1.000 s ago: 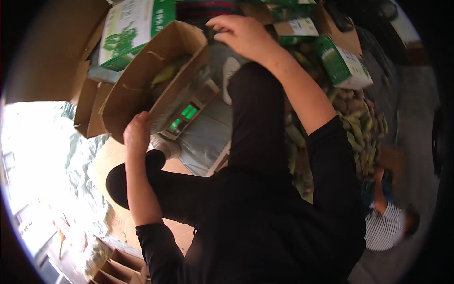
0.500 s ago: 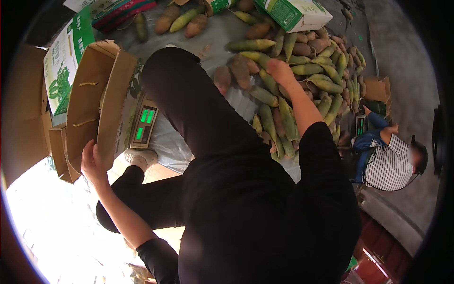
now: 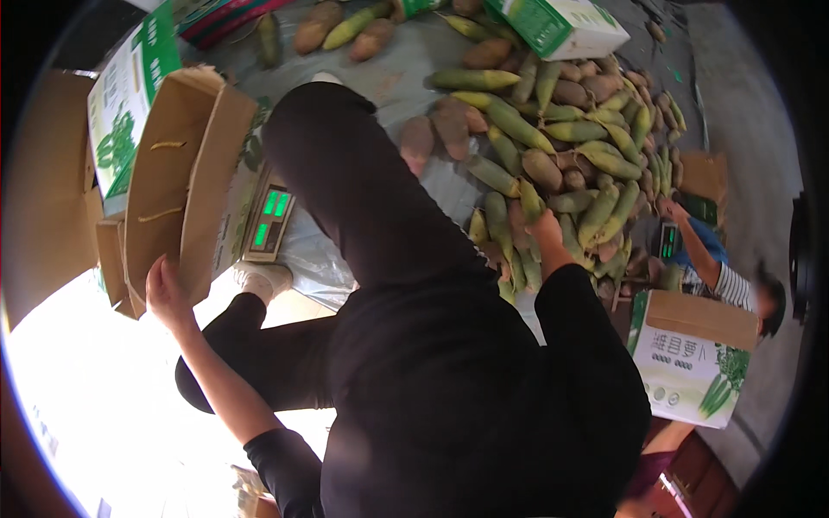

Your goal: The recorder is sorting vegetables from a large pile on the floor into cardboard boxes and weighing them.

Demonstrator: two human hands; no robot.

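My right hand (image 3: pixel 546 233) is closed round the lower end of a green radish (image 3: pixel 529 200) at the near side of a large heap. More green radishes (image 3: pixel 514 125) and brownish-pink root vegetables (image 3: pixel 542 170) lie around it. On the left, my left hand (image 3: pixel 167 295) is beside the near corner of an open cardboard carton (image 3: pixel 226 142), its fingers loosely bent and apart. I cannot tell whether they touch the cardboard. The carton stands tilted on a scale (image 3: pixel 266 223) with green lit digits, and two yellowish cord loops show on its inner wall.
A green-and-white carton (image 3: pixel 117 129) stands behind the open one. Another carton (image 3: pixel 574 30) rests beyond the heap. At right, a person in a striped shirt (image 3: pixel 725 289) sits by a second scale (image 3: pixel 667 240). A white carton (image 3: pixel 691 363) is held by another person's arm (image 3: pixel 669 438).
My right hand has come back toward me across the heap and now grips a green radish. At right, a white carton has come into view. My left hand has barely moved.
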